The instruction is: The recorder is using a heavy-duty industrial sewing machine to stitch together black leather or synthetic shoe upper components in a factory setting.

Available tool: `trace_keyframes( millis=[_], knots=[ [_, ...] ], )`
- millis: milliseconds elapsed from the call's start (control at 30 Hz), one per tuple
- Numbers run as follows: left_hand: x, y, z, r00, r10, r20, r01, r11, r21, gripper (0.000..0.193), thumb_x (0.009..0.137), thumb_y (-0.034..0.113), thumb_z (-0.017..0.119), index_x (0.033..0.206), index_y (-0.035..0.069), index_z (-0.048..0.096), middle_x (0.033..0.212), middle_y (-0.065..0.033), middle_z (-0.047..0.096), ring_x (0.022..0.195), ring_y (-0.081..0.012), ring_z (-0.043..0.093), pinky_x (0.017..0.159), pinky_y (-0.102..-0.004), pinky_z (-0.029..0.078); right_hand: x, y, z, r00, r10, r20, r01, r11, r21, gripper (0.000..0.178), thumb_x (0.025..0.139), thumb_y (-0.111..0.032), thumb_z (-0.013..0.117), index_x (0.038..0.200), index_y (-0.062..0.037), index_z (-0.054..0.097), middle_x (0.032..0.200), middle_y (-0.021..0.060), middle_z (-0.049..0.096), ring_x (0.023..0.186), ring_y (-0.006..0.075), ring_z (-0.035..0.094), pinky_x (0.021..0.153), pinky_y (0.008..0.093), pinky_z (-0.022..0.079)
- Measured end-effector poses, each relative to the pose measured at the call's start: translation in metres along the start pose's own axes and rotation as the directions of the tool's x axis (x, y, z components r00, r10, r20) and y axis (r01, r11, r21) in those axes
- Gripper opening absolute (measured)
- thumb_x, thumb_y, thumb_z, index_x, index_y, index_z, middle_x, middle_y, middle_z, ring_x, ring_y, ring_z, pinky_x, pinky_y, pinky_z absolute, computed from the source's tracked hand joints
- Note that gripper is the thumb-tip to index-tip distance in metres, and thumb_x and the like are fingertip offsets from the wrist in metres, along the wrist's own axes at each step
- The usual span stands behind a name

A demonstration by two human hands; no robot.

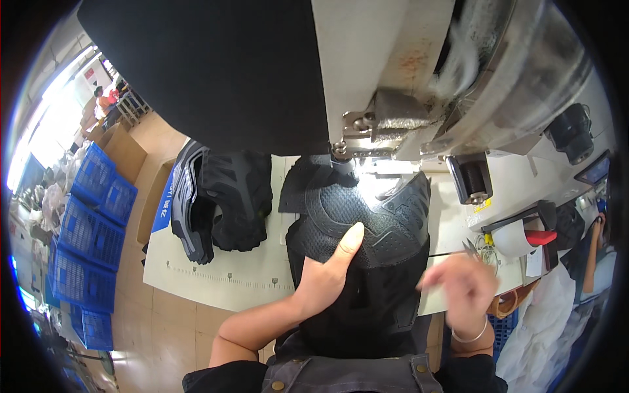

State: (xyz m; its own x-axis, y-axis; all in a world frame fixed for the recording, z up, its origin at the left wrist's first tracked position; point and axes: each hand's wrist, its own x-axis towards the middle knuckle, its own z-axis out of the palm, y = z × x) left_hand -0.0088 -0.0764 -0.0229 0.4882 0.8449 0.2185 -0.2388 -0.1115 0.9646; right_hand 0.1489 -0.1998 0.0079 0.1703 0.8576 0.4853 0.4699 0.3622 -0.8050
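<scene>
Under the sewing machine head (pixel 373 124) lies a black and dark grey shoe upper (pixel 400 242), with mesh and perforated panels, brightly lit near the needle area. My left hand (pixel 327 275) grips its near edge, thumb stretched out on top and the other fingers hidden beneath the material. To the right of the upper, my right hand (pixel 464 285) hovers over the table edge, its fingers smeared by motion. Beside it a small pointed metal tool (pixel 470 249) shows; whether the hand touches it I cannot tell.
Stacked dark shoe uppers (pixel 236 196) lie on the table (pixel 216 285) at the left. Blue plastic crates (pixel 88 229) stand beyond on the floor. At the right are a thread spool holder (pixel 470 180), a red-and-white object (pixel 538 237) and white plastic sheeting (pixel 540 321). Another person's arm (pixel 593 255) shows far right.
</scene>
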Motion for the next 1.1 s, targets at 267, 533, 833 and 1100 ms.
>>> trace_keyframes(
  millis=[267, 533, 833, 1100],
  knots=[
    [0.007, -0.004, -0.003, 0.998, -0.055, -0.031, 0.045, 0.965, -0.26, 0.018, 0.085, 0.01, 0.055, 0.099, -0.001, 0.055, 0.094, -0.0026, 0.057, 0.084, -0.0111, 0.053, 0.079, -0.0255, 0.041, 0.039, 0.062, -0.019, 0.947, 0.317, -0.049, -0.274, 0.88, 0.387, 0.025, 0.083, -0.008, 0.056, 0.104, 0.0026, 0.049, 0.091, 0.0081, 0.06, 0.079, 0.0086, 0.056, 0.069, 0.0212, 0.045],
    [0.015, 0.001, -0.013, 0.999, -0.038, 0.016, 0.04, 0.989, -0.145, 0.017, 0.085, 0.009, 0.055, 0.099, -0.001, 0.056, 0.093, -0.0019, 0.058, 0.083, -0.0101, 0.053, 0.077, -0.0251, 0.042, 0.045, 0.05, -0.023, 0.957, 0.241, -0.159, -0.185, 0.934, 0.305, 0.021, 0.084, -0.005, 0.054, 0.104, -0.0002, 0.05, 0.076, 0.0007, 0.058, 0.068, 0.0022, 0.05, 0.062, 0.0156, 0.04],
    [0.025, 0.004, -0.017, 0.998, -0.035, 0.049, 0.041, 0.993, -0.114, 0.017, 0.085, 0.009, 0.055, 0.099, -0.001, 0.056, 0.093, -0.0019, 0.059, 0.084, -0.0092, 0.053, 0.076, -0.0254, 0.043, 0.049, 0.045, -0.021, 0.966, 0.178, -0.189, -0.137, 0.968, 0.211, 0.024, 0.083, -0.002, 0.052, 0.107, 0.0012, 0.054, 0.079, -0.0023, 0.055, 0.068, -0.0001, 0.045, 0.063, 0.0142, 0.037],
    [0.032, 0.008, -0.018, 0.997, -0.04, 0.069, 0.046, 0.995, -0.086, 0.022, 0.083, 0.004, 0.054, 0.105, 0.001, 0.054, 0.095, -0.0027, 0.057, 0.085, -0.0113, 0.055, 0.077, -0.0255, 0.045, 0.052, 0.044, -0.019, 0.967, 0.147, -0.209, -0.1, 0.971, 0.219, 0.023, 0.083, -0.001, 0.052, 0.106, 0.0017, 0.053, 0.083, -0.0011, 0.056, 0.073, 0.0013, 0.048, 0.067, 0.0155, 0.039]
  ],
)
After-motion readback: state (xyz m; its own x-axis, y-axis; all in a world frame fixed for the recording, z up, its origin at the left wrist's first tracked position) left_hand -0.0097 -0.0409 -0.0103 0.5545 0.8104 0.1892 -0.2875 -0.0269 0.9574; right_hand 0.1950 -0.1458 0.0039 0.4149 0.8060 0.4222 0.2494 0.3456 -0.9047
